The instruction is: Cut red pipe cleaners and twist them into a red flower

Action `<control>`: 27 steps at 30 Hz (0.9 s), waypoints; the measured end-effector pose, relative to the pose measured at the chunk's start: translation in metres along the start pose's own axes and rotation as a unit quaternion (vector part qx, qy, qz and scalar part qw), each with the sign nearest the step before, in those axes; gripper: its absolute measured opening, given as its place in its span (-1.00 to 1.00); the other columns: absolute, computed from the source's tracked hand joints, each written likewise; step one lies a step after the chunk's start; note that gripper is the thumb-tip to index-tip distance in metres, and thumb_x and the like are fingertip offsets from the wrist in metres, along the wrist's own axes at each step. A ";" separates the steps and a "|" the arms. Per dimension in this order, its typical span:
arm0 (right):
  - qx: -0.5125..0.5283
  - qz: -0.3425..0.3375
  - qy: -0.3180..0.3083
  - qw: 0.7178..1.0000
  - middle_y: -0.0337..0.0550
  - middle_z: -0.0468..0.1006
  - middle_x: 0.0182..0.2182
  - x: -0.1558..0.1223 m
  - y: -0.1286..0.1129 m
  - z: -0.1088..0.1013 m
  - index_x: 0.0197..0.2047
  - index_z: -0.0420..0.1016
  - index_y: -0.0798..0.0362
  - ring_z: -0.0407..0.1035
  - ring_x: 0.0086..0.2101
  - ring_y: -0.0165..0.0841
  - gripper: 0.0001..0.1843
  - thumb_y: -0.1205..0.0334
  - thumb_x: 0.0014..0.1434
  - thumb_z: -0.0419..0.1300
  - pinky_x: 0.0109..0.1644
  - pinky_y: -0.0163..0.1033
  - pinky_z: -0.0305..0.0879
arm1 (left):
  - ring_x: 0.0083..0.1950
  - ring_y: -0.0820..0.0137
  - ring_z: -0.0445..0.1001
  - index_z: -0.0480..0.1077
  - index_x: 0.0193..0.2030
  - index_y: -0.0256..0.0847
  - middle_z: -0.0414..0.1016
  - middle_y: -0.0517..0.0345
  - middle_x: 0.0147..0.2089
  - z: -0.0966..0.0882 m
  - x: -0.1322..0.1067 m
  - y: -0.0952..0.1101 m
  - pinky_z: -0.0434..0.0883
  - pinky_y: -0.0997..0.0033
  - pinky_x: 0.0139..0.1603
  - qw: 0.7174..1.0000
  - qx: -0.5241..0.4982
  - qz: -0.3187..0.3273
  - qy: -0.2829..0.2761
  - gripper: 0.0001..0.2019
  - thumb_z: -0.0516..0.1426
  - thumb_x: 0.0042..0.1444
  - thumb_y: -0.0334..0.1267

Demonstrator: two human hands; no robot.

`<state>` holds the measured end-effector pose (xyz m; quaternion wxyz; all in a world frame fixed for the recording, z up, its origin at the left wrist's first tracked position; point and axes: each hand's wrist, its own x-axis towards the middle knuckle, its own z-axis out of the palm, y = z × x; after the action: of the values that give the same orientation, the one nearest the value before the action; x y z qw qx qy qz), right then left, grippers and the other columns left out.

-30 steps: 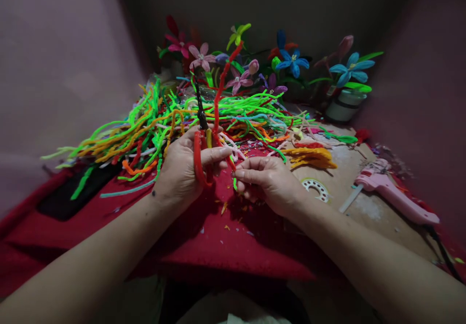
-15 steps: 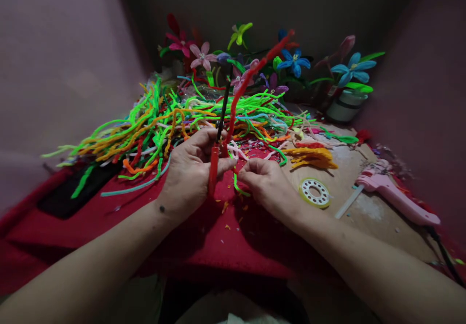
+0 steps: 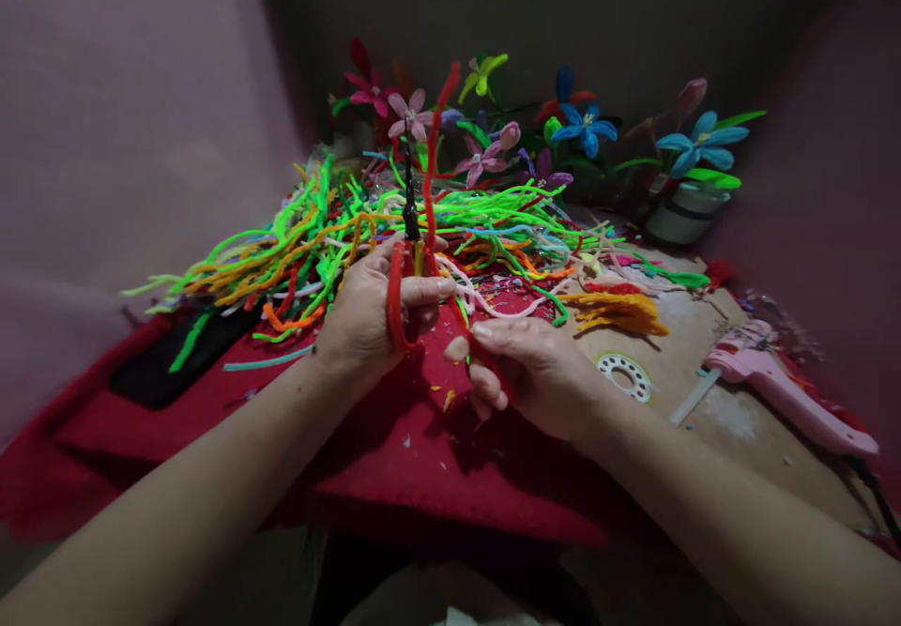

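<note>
Left hand (image 3: 362, 316) and right hand (image 3: 539, 363) bare — a small dark mark (image 3: 314, 351) by the left wrist (image 3: 334, 352) — pale clothing (image 3: 457, 616), perhaps, below.

Red stem (image 3: 429, 185) partly hidden by right hand (image 3: 539, 363); glue-gun cord (image 3: 876, 491) cut off at right edge

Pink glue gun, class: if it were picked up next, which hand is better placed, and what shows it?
Probably the right hand: it is nearer the pink glue gun, on that same side, though it holds a red pipe cleaner. The left hand is farther away and holds red-handled scissors.
</note>
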<state>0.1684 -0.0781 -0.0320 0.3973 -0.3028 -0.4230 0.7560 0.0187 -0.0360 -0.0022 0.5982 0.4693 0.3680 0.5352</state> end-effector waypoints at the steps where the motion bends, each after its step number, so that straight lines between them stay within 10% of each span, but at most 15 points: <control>1: 0.032 0.024 -0.019 0.999 -0.29 0.38 -0.71 0.001 0.000 -0.001 -0.35 0.51 0.14 0.24 -0.68 -0.47 -0.74 0.10 0.08 0.14 -0.51 -0.32 0.21 | -0.69 0.64 0.16 0.38 -0.22 -0.23 0.30 0.39 -0.61 -0.001 0.000 0.000 0.08 0.59 -0.69 1.000 0.003 0.002 -0.007 -0.62 0.29 -0.25 -0.49; 8: 0.131 0.063 -0.022 0.989 -0.33 0.37 -0.75 0.005 0.004 -0.002 -0.46 0.52 0.17 0.18 -0.72 -0.53 -0.86 0.27 -0.08 0.20 -0.53 -0.34 0.24 | -0.67 0.64 0.16 0.36 -0.19 -0.21 0.29 0.38 -0.59 -0.001 -0.003 -0.002 0.08 0.60 -0.69 0.998 0.019 0.001 -0.054 -0.65 0.27 -0.17 -0.47; 13: -0.115 -0.050 0.097 0.987 -0.35 0.24 -0.79 0.003 0.004 0.001 -0.56 0.44 0.11 0.01 -0.74 -0.53 -0.84 0.24 -0.02 0.18 -0.62 -0.33 -0.01 | -0.70 0.65 0.11 0.36 -0.29 -0.22 0.27 0.39 -0.63 0.002 -0.005 0.000 0.04 0.59 -0.70 0.999 -0.014 -0.041 -0.002 -0.65 0.28 -0.27 -0.51; 15: -0.341 -0.177 0.146 0.912 -0.29 0.27 -0.73 -0.001 0.003 0.002 -0.61 0.37 0.07 0.08 -0.66 -0.49 -0.78 0.26 0.04 0.14 -0.54 -0.30 0.00 | -0.72 0.63 0.10 0.35 -0.34 -0.22 0.20 0.41 -0.68 0.001 -0.006 0.001 0.03 0.57 -0.71 0.998 -0.026 -0.064 0.002 -0.70 0.27 -0.26 -0.51; 19: -0.664 -0.377 0.150 0.628 -0.21 0.29 -0.67 -0.008 0.007 0.003 -0.62 0.31 0.07 0.06 -0.58 -0.44 -0.74 0.42 0.07 0.04 -0.45 -0.24 -0.05 | -0.74 0.60 0.09 0.29 -0.43 -0.20 0.15 0.41 -0.72 -0.001 -0.007 0.001 0.04 0.55 -0.72 0.996 -0.035 -0.083 -0.003 -0.75 0.24 -0.25 -0.52; 21: -0.704 -0.399 0.138 0.571 -0.21 0.28 -0.68 -0.010 0.009 0.004 -0.60 0.33 0.07 0.04 -0.58 -0.43 -0.74 0.46 0.08 0.02 -0.46 -0.23 -0.06 | -0.74 0.61 0.08 0.25 -0.47 -0.20 0.14 0.41 -0.72 -0.001 -0.008 0.001 0.03 0.56 -0.73 0.996 -0.035 -0.082 -0.003 -0.72 0.25 -0.28 -0.52; 23: -0.679 -0.390 0.143 0.606 -0.21 0.29 -0.66 -0.011 0.011 0.005 -0.57 0.35 0.09 0.08 -0.58 -0.45 -0.75 0.45 0.09 0.02 -0.46 -0.25 -0.02 | -0.74 0.61 0.07 0.22 -0.49 -0.19 0.12 0.43 -0.73 -0.001 -0.009 0.002 0.02 0.56 -0.73 0.997 -0.029 -0.073 0.004 -0.70 0.27 -0.29 -0.51; 27: -0.456 -0.242 0.159 0.842 -0.26 0.33 -0.65 -0.009 0.008 0.009 -0.51 0.40 0.09 0.15 -0.61 -0.49 -0.78 0.28 0.15 0.09 -0.49 -0.32 0.06 | -0.74 0.63 0.07 0.24 -0.46 -0.20 0.17 0.42 -0.70 -0.002 -0.006 0.003 0.00 0.57 -0.73 0.999 -0.019 -0.046 0.008 -0.69 0.29 -0.29 -0.49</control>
<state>0.1629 -0.0922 -0.0338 0.4463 -0.4538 -0.7109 0.2992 0.0149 -0.0418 -0.0002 0.6277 0.4363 0.3838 0.5180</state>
